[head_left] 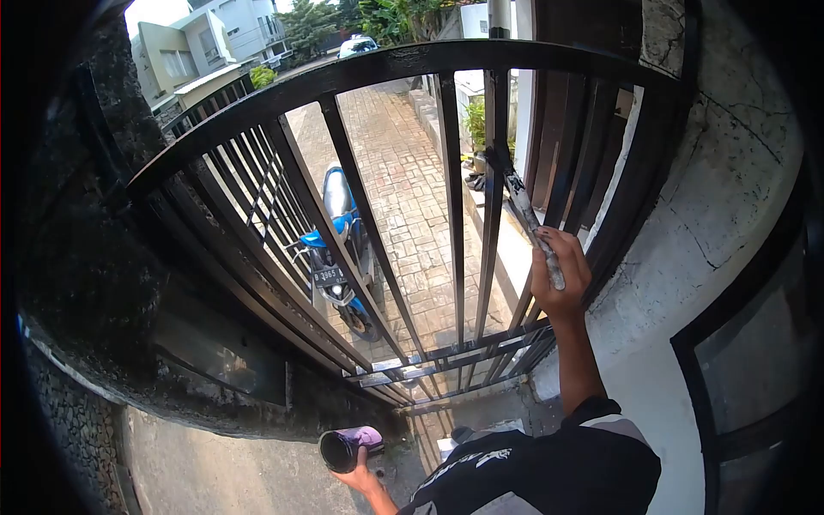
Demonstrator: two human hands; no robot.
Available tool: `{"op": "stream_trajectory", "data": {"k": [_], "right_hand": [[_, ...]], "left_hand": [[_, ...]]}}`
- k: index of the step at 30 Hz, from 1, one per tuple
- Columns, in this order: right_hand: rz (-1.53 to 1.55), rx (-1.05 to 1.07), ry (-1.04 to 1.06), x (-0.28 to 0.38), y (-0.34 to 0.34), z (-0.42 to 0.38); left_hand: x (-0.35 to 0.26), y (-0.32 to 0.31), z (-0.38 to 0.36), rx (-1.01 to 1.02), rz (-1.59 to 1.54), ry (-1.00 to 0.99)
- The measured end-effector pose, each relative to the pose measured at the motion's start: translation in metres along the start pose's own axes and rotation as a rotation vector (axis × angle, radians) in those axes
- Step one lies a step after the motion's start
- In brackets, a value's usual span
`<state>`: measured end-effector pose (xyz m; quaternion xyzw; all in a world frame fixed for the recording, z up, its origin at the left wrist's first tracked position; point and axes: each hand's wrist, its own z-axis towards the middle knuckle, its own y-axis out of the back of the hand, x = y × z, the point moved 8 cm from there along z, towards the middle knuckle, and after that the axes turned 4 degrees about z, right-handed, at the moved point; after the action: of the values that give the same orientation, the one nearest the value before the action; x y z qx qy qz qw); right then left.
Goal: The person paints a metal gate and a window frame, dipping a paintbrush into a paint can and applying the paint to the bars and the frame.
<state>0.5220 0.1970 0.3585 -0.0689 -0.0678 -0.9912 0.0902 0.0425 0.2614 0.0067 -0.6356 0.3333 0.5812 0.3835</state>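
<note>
My right hand [562,270] is closed around the paint-smeared handle of a paintbrush [521,199]. The brush tilts up to the left, and its dark bristles meet an upright bar [493,193] of the black metal gate [386,64]. Low in the view, my left hand [365,474] grips a purple cup-like container [367,436] by its side. The container leans, its dark round mouth turned to the left; what is inside cannot be made out. Its fingers wrap partly around the wall, well below the gate's lower rails [438,365].
Beyond the bars a blue motorcycle [339,232] stands on a brick-paved lane [403,172]. A cracked grey wall [669,223] rises close on the right, a dark stained wall [172,326] on the left. A black-framed window [764,369] is at the lower right.
</note>
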Motion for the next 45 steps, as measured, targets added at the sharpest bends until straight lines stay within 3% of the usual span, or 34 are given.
{"op": "stream_trajectory", "data": {"k": [7,21,27,31,33,36,40,45], "right_hand": [[0.004,0.079,-0.129,0.005,-0.008,-0.052],[0.085,0.239,-0.392,0.007,0.019,-0.127],[0.099,0.243,0.142,0.103,0.050,-0.064],[0.158,0.063,0.742,0.188,0.077,-0.040],[0.192,-0.074,0.970,0.227,0.094,-0.032],[0.222,-0.261,1.260,0.268,0.111,-0.030],[0.262,-0.200,1.254,0.296,0.120,-0.039],[0.243,-0.217,1.295,0.327,0.122,-0.039]], "left_hand": [[0.007,-0.012,0.013,0.164,-0.029,-0.058],[0.016,-0.029,0.002,0.208,0.006,-0.012],[0.000,-0.051,-0.015,0.359,-0.028,0.064],[-0.003,-0.043,-0.012,0.532,0.067,-0.068],[0.003,-0.032,-0.017,0.654,0.095,0.077],[0.015,-0.022,-0.035,0.650,0.064,0.104],[0.032,0.013,-0.074,0.642,0.050,0.177],[0.028,0.011,-0.085,0.663,-0.004,0.159]]}}
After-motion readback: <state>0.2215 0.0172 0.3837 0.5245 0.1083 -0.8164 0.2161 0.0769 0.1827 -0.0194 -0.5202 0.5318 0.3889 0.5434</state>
